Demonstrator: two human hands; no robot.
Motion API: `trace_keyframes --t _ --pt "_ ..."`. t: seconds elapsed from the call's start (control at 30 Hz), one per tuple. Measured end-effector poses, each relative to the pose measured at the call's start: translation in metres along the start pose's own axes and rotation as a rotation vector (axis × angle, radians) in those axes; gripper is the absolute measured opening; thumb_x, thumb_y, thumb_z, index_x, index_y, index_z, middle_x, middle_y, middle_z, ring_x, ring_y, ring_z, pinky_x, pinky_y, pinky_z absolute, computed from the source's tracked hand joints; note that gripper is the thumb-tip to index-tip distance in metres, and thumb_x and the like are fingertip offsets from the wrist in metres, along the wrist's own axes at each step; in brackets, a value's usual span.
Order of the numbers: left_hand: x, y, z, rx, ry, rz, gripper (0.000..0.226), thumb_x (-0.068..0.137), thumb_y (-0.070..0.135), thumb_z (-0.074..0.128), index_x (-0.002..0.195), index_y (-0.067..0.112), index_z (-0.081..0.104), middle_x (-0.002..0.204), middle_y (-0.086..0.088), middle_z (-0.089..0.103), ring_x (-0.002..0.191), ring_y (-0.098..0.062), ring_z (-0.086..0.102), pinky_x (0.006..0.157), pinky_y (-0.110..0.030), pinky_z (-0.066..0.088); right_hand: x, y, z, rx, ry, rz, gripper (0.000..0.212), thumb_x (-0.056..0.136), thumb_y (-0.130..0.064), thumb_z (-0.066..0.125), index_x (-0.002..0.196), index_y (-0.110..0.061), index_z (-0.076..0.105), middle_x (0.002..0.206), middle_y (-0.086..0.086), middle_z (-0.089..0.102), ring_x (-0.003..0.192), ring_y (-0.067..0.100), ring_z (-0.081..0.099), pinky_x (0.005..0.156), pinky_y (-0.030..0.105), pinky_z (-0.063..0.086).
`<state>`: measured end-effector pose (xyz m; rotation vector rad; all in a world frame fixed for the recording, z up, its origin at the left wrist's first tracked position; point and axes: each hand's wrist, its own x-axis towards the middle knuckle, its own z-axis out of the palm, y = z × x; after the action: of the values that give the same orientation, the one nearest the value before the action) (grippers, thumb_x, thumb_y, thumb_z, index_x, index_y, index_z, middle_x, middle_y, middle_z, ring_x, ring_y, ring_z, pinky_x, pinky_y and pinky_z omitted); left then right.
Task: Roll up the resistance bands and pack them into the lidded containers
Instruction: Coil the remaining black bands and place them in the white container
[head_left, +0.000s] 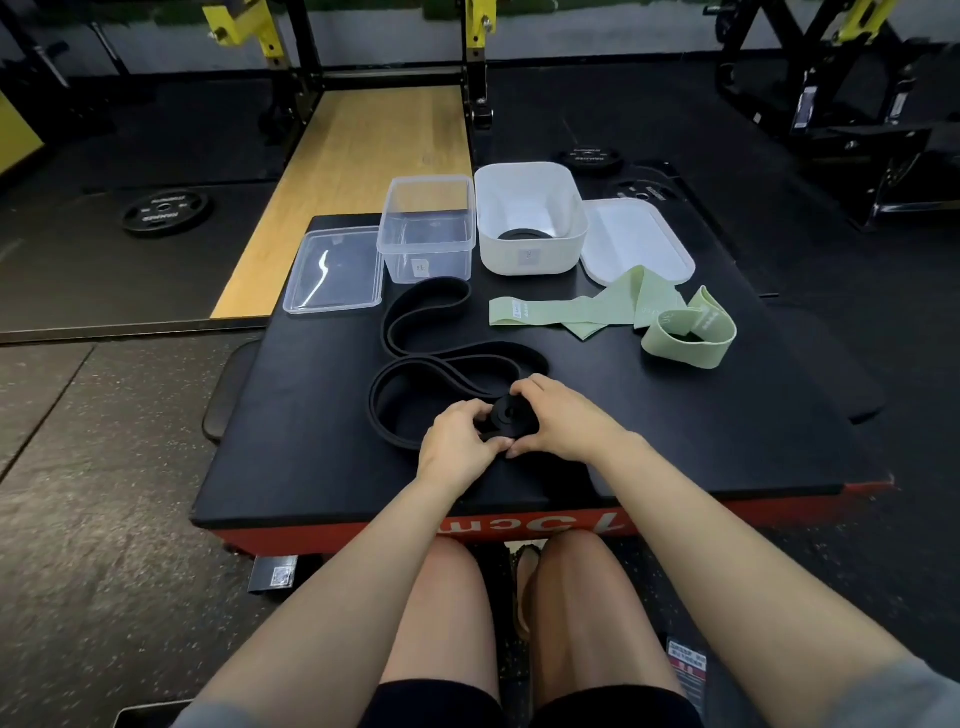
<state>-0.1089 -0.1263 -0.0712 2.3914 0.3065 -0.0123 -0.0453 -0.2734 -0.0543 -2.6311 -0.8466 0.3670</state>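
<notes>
A long black resistance band (415, 332) snakes over the black box top. Its near end is wound into a small tight roll (508, 415). My left hand (457, 441) and my right hand (556, 421) both grip that roll from either side, fingers curled round it. Behind stand a clear container (427, 234) with nothing in it and a white container (530, 218) holding a rolled black band (524, 235). The clear lid (335, 270) lies at the left, the white lid (636, 239) at the right. Green bands (613, 317) lie loose at the right.
The black-topped jump box (675, 426) has a red front edge close to my knees. Weight plates (165, 208) lie on the dark gym floor at the left and behind the containers. A wooden platform (363, 171) and rack frames stand farther back.
</notes>
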Motion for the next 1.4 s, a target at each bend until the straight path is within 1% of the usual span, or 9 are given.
trace_keyframes --t 0.13,0.27,0.47,0.63,0.83,0.97,1.07,1.2,1.4 --pt "0.005 -0.002 -0.001 -0.018 -0.048 0.027 0.049 0.072 0.030 0.079 0.116 0.019 0.060 0.113 0.008 0.059 0.091 -0.007 0.056 0.084 -0.025 0.045 0.006 0.002 -0.004 -0.082 -0.039 -0.043 0.085 0.067 -0.050 0.078 0.134 -0.015 0.040 0.127 0.000 0.047 0.115 0.019 0.046 0.092 0.029 0.041" --pt "0.014 -0.006 -0.011 0.028 -0.208 0.103 0.051 0.073 0.018 0.079 0.118 0.015 0.057 0.119 0.003 0.055 0.092 -0.007 0.055 0.086 -0.024 0.045 0.006 0.006 -0.001 -0.069 -0.023 -0.067 0.078 0.071 -0.051 0.075 0.133 -0.017 0.043 0.125 -0.001 0.049 0.115 0.018 0.046 0.091 0.030 0.042" --pt "0.026 -0.006 -0.026 0.187 -0.324 0.192 0.049 0.071 0.019 0.080 0.116 0.016 0.058 0.111 0.001 0.059 0.092 -0.009 0.054 0.084 -0.023 0.045 0.002 0.016 -0.003 0.065 -0.079 -0.096 0.073 0.073 -0.041 0.078 0.136 -0.022 0.045 0.135 -0.005 0.046 0.127 0.014 0.038 0.103 0.022 0.029" --pt "0.021 -0.004 -0.023 0.134 -0.330 0.189 0.066 0.069 0.023 0.082 0.127 0.017 0.051 0.117 0.000 0.056 0.096 -0.010 0.053 0.092 -0.029 0.046 0.003 0.017 -0.011 0.050 -0.154 -0.174 0.074 0.074 -0.026 0.079 0.138 -0.018 0.044 0.139 -0.002 0.046 0.129 0.013 0.036 0.101 0.013 0.019" --pt "0.014 -0.004 -0.011 0.125 -0.277 0.193 0.066 0.070 0.028 0.081 0.129 0.019 0.052 0.121 0.000 0.054 0.097 -0.012 0.056 0.088 -0.026 0.045 0.005 0.022 -0.014 0.114 -0.259 -0.150 0.072 0.072 -0.017 0.079 0.136 -0.023 0.046 0.130 -0.004 0.044 0.120 0.012 0.042 0.097 0.018 0.031" --pt "0.009 -0.007 -0.002 0.106 -0.202 0.168 0.068 0.072 0.030 0.079 0.133 0.025 0.050 0.118 0.005 0.056 0.097 -0.009 0.055 0.087 -0.023 0.044 -0.003 0.018 -0.011 0.134 -0.203 -0.095 0.079 0.072 -0.016 0.079 0.139 -0.024 0.037 0.132 -0.004 0.042 0.120 0.013 0.044 0.102 0.024 0.036" --pt "0.008 -0.008 -0.003 0.104 -0.189 0.177 0.063 0.073 0.031 0.078 0.131 0.027 0.053 0.116 0.006 0.058 0.097 -0.009 0.055 0.087 -0.024 0.044 -0.013 0.018 -0.005 0.153 -0.124 -0.043 0.081 0.075 -0.022 0.078 0.141 -0.020 0.032 0.137 -0.002 0.041 0.127 0.014 0.041 0.104 0.023 0.033" --pt "0.008 -0.008 -0.004 0.105 -0.181 0.169 0.061 0.071 0.034 0.079 0.127 0.028 0.055 0.110 0.012 0.055 0.089 -0.005 0.052 0.085 -0.024 0.045 -0.023 0.015 0.005 -0.006 -0.048 -0.014 0.089 0.071 -0.049 0.075 0.143 -0.020 0.031 0.134 -0.002 0.036 0.127 0.017 0.032 0.108 0.031 0.029" --pt "0.004 -0.009 -0.003 0.110 -0.137 0.158 0.061 0.070 0.041 0.077 0.126 0.031 0.055 0.105 0.018 0.053 0.083 -0.001 0.050 0.078 -0.021 0.041 -0.020 0.004 0.015 0.038 0.067 0.021 0.091 0.066 -0.058 0.075 0.137 -0.017 0.038 0.125 -0.002 0.044 0.119 0.018 0.043 0.100 0.031 0.039"
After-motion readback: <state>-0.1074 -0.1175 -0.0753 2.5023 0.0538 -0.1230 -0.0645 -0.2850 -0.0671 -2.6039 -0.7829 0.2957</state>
